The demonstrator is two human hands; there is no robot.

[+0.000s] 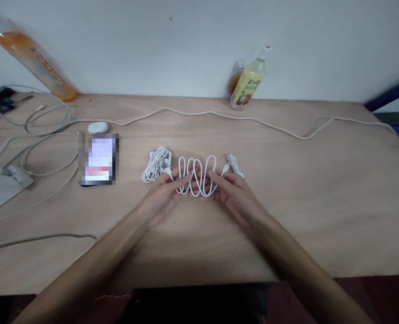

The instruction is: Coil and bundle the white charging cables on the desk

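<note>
A white USB charging cable, bent into several loose loops, spans the space between my two hands above the table. My left hand pinches its left loops, thumb on top and fingers beneath; a plug end pokes out by the index finger. On the other side my right hand grips the right loops the same way, with the other plug sticking out past its fingers. Just behind my left hand lies a pile of bundled white cables. A smaller white cable bundle rests behind my right hand.
A phone and a white earbud case lie to the left, near tangled cords and a power strip. An orange drink bottle and a yellow one stand by the wall. A long cord crosses the table's back.
</note>
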